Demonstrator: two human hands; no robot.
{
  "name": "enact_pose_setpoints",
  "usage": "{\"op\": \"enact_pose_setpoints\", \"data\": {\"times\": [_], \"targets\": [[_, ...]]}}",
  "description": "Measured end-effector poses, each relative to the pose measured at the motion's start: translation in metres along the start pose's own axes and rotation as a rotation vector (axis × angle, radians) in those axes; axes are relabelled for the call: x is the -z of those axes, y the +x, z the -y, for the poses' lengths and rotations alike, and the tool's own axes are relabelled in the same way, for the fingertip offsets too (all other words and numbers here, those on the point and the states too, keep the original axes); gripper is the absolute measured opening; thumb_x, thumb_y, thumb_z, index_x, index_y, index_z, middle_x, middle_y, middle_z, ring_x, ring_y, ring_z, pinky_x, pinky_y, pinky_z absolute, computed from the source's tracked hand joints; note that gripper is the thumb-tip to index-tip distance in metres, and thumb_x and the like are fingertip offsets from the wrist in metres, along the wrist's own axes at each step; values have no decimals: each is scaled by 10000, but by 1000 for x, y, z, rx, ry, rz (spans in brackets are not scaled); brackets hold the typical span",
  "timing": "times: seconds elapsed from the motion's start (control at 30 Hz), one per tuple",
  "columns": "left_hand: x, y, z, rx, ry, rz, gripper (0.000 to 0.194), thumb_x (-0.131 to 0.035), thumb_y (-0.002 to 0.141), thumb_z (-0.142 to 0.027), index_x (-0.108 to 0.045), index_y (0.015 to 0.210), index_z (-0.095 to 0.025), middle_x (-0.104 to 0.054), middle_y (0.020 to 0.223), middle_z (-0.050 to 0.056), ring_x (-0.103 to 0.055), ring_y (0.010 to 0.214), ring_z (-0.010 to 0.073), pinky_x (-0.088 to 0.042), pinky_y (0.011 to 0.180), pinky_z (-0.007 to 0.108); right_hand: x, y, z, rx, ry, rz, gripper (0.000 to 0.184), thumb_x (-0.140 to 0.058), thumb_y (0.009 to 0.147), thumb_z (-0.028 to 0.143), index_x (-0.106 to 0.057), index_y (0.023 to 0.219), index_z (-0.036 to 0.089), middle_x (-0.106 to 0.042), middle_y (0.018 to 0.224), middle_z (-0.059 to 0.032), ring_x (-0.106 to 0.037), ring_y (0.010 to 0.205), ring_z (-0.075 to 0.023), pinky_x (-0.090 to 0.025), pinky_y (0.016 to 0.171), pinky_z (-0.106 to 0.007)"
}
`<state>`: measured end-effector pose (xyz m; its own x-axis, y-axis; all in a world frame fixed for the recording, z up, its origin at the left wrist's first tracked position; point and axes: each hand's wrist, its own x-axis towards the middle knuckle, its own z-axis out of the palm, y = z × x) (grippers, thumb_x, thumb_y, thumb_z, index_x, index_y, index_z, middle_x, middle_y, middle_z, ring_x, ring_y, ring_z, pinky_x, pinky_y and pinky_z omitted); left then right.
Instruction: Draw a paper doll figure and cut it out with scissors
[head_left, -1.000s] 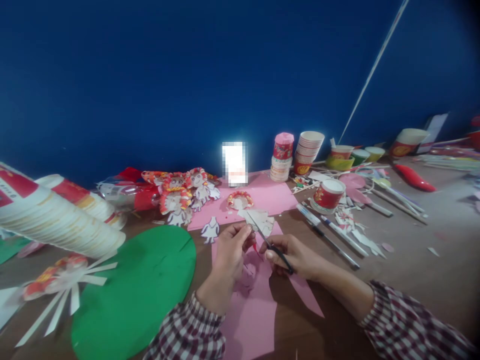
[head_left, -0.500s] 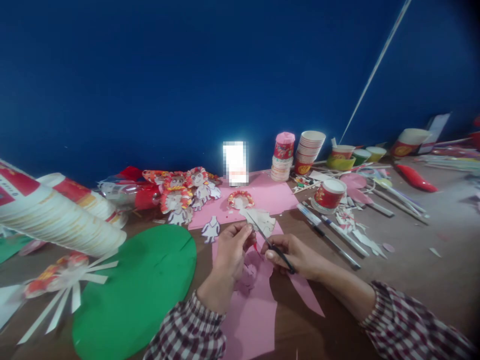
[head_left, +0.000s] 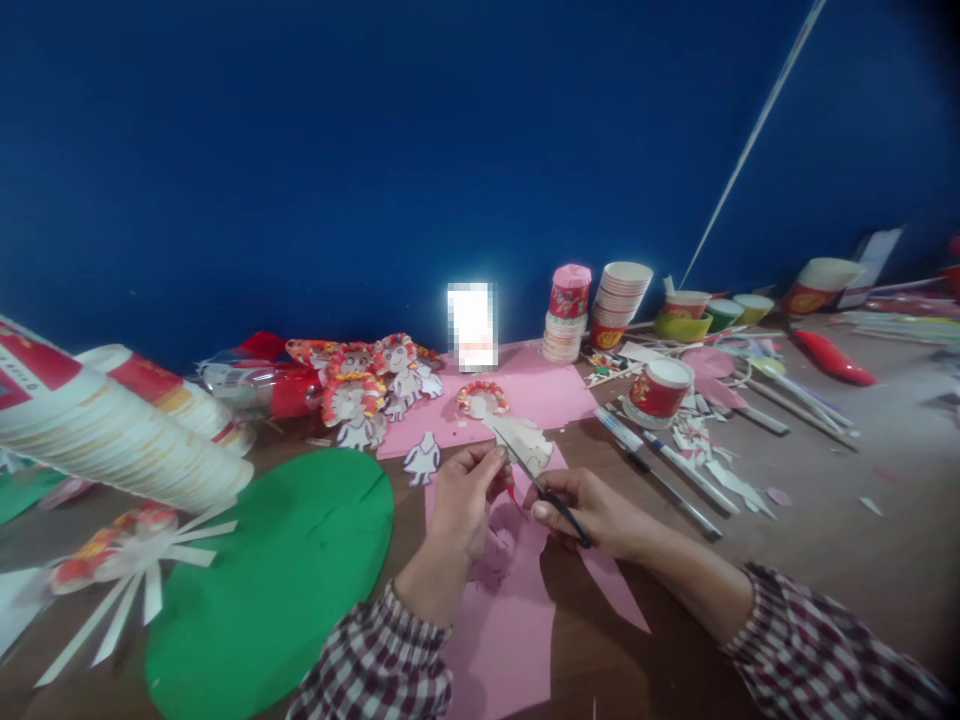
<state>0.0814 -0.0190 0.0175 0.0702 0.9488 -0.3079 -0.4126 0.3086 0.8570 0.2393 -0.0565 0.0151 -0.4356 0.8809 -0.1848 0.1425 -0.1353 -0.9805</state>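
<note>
My right hand point(head_left: 592, 512) is closed around the black handles of a pair of scissors point(head_left: 573, 522), whose blades point up and left past my other fingertips. My left hand point(head_left: 466, 500) is pinched closed just left of the blades. A small red piece point(head_left: 511, 493) shows at its fingertips, mostly hidden by the fingers. Beneath both hands lies pink paper point(head_left: 499, 650) with cut edges. A white paper cut-out point(head_left: 531, 448) rests just beyond the blades. Left of my left hand lies a paper figure point(head_left: 422, 460) with a dark outline.
A green oval sheet point(head_left: 277, 580) and toppled stacked paper cups point(head_left: 135, 440) lie at left. Decorated paper figures point(head_left: 352, 390) cluster behind. To the right are pens point(head_left: 686, 475), a red cup point(head_left: 660, 390) and paper scraps point(head_left: 697, 440). Upright cup stacks point(head_left: 621, 300) stand near the blue wall.
Almost nothing differs. Both hands and the scissors hold nearly the same place, and the view has shifted very slightly.
</note>
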Motion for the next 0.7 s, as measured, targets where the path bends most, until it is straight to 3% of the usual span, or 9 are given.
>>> {"op": "enact_pose_setpoints", "data": {"times": [0.47,0.7], "targets": [[3,3,6,-15,-14,37,197,-736,611,-268,-642,715,-130,-595,652,5,-545,607,88,-445,619,227,-1,1,0,9,23,-17,376,-610,757,515,-542,751,144,-442,474,61,-381,411,-63,-277,397,-172],[1,2,4,-6,12,-26,171,-720,589,-228,-608,675,-131,-585,603,-2,-540,565,91,-436,590,233,-1,0,-1,8,52,0,347,-638,750,474,-526,728,146,-452,470,60,-385,412,-63,-275,392,-168]]}}
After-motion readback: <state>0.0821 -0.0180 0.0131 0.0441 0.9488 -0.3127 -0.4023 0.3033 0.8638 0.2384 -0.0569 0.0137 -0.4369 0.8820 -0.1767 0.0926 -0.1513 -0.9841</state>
